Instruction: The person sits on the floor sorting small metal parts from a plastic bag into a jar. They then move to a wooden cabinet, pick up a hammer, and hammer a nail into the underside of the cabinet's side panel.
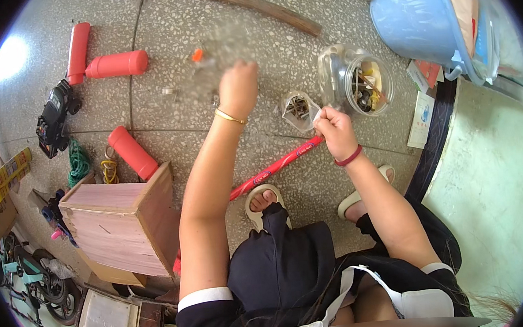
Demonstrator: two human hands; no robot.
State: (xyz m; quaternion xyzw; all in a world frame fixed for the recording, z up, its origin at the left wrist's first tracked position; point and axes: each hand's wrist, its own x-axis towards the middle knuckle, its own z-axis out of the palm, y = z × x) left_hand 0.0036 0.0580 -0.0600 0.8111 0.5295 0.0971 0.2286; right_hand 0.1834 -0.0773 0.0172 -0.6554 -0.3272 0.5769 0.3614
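Observation:
My left hand (237, 87) is raised with curled fingers; what it may hold is hidden. Beyond it, a small orange piece (197, 55) shows in a blurred patch. My right hand (337, 131) pinches the white edge of a small bag (298, 119) of metal bits, perhaps screws. A clear plastic jar (337, 74) with mixed small hardware lies just beyond that hand. A red printed tube (274, 165) lies diagonally on the floor beneath my hands.
Red cylinders (117, 64), a black toy truck (55, 118), green cord (77, 165) and a wooden box (116, 224) lie left. A long-handled tool (261, 7) is at the top. A blue bucket (406, 14) and pale panel (484, 177) are right; bicycles (37, 279) are lower left.

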